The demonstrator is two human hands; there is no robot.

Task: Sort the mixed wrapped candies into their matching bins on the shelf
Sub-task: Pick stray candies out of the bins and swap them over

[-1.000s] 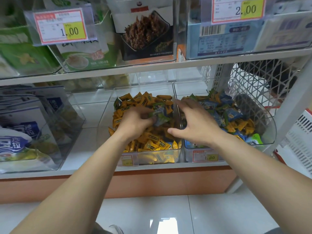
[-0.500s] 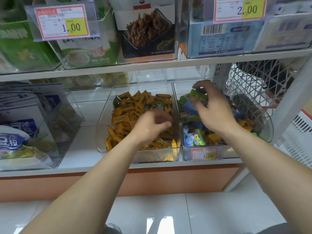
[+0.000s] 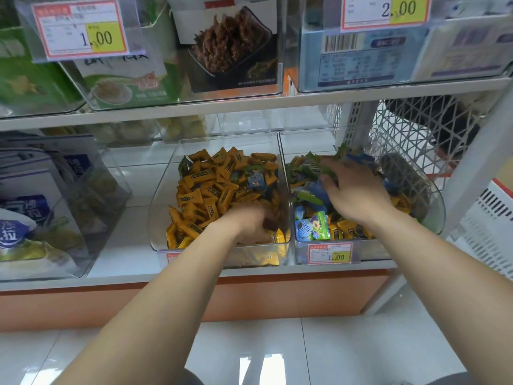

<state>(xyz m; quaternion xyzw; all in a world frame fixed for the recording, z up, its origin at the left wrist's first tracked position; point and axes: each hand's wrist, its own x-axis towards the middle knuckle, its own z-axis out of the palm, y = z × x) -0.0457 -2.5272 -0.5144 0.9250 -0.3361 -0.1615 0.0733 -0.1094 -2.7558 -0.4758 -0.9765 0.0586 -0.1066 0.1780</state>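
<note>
Several green candies, in right hand fingers

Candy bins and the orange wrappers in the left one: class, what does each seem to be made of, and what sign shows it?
Candy bins: clear, glossy, rigid plastic, perhaps acrylic; the candies and the shelf show through the walls. Orange wrappers: thin printed plastic film, it seems, with flat crimped ends and a slight sheen.

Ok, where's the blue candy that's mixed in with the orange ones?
In the head view, the blue candy lies on top of the orange candies in the left bin, close to its right wall and just beyond the left hand.
</note>
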